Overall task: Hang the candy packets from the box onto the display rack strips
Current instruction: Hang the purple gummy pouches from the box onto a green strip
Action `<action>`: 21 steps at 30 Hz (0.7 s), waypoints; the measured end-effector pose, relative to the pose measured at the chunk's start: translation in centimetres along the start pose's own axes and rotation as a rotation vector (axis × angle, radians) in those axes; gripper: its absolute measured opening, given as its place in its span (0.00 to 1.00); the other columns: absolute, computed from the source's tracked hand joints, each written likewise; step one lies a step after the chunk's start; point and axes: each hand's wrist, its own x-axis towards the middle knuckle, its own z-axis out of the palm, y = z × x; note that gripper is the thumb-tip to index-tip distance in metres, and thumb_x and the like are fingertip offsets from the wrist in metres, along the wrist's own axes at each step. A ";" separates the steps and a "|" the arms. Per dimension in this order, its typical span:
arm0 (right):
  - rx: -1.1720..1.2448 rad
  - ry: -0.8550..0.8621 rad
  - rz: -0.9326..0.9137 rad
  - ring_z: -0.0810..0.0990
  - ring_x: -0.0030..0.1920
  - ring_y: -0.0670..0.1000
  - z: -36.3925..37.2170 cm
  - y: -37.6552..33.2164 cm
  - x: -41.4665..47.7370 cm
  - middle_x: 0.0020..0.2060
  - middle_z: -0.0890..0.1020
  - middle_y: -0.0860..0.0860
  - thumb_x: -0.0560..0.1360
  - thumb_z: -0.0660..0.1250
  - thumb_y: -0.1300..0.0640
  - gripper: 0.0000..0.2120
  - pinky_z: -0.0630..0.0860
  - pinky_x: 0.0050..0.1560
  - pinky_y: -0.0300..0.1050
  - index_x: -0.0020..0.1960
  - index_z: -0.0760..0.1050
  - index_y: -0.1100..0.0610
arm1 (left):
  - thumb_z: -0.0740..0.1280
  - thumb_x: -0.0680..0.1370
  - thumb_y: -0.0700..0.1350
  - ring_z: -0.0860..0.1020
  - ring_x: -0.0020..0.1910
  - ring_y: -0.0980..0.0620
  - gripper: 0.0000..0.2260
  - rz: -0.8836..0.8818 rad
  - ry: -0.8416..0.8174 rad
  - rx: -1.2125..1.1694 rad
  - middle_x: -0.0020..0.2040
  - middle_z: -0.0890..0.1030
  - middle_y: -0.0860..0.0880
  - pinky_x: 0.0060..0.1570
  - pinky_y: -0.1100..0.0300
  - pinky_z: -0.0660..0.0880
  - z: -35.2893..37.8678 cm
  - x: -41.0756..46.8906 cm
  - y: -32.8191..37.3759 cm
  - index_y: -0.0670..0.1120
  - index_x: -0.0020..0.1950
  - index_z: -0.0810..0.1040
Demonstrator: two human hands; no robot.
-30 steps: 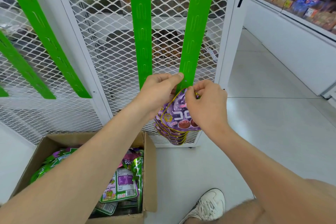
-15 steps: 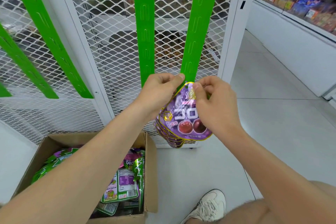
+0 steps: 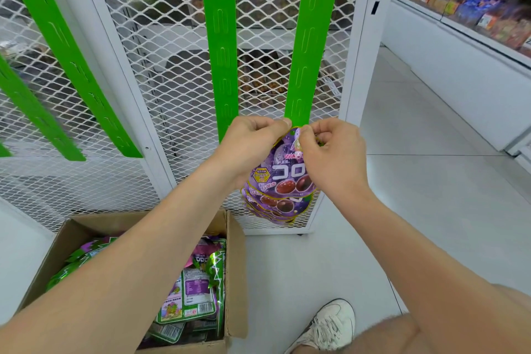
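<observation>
From where I stand the job here is hooking the purple packet onto a tab at the low end of the right-hand green strip, and it wants care: the hole at the packet's top has to be lined up with the tab, the strip steadied so it doesn't swing against the mesh rack, and the film slid on flat so it won't tear. The left hand is curled, thumb and forefinger nipping the packet's upper left edge right at the strip's foot; that grip is clamped on the packet. The right hand is bunched too, fingertips pinching the packet's top just beside the strip, so both grips are closed on it. Both forearms reach up and away from the body, wrists level, knuckles facing the camera. The packet hangs between the hands, overlapping more purple hung packets just below. The box sits near left on the floor, holding plenty of spare packets
</observation>
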 end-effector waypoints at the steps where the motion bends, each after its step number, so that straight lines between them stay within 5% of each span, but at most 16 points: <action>1: -0.005 0.004 0.005 0.77 0.27 0.46 0.0 0.0 0.0 0.25 0.80 0.47 0.77 0.69 0.51 0.12 0.69 0.34 0.41 0.36 0.79 0.52 | 0.74 0.80 0.48 0.82 0.40 0.46 0.11 0.001 -0.001 0.000 0.42 0.86 0.39 0.48 0.52 0.79 0.1 0.0 0.0 0.41 0.43 0.87; 9: -0.074 -0.001 0.008 0.76 0.27 0.50 -0.1 0.2 -0.3 0.23 0.79 0.51 0.76 0.68 0.53 0.14 0.70 0.32 0.41 0.33 0.77 0.56 | 0.75 0.73 0.56 0.78 0.42 0.47 0.20 -0.003 -0.002 0.020 0.43 0.82 0.40 0.51 0.49 0.78 -0.1 0.3 -0.1 0.38 0.46 0.86; 15: -0.070 -0.052 -0.018 0.74 0.26 0.48 0.0 0.3 -0.7 0.23 0.77 0.48 0.78 0.67 0.53 0.12 0.66 0.34 0.42 0.37 0.77 0.55 | 0.75 0.78 0.50 0.74 0.42 0.46 0.18 -0.011 -0.015 -0.005 0.42 0.78 0.41 0.48 0.50 0.75 -0.3 0.4 0.0 0.33 0.48 0.83; 21: 0.009 0.025 -0.078 0.81 0.40 0.46 0.3 -0.2 -1.3 0.35 0.80 0.40 0.82 0.65 0.52 0.06 0.77 0.47 0.52 0.49 0.77 0.54 | 0.69 0.84 0.48 0.79 0.31 0.53 0.15 -0.007 -0.087 0.078 0.34 0.83 0.47 0.33 0.64 0.76 -0.1 0.2 0.2 0.41 0.43 0.84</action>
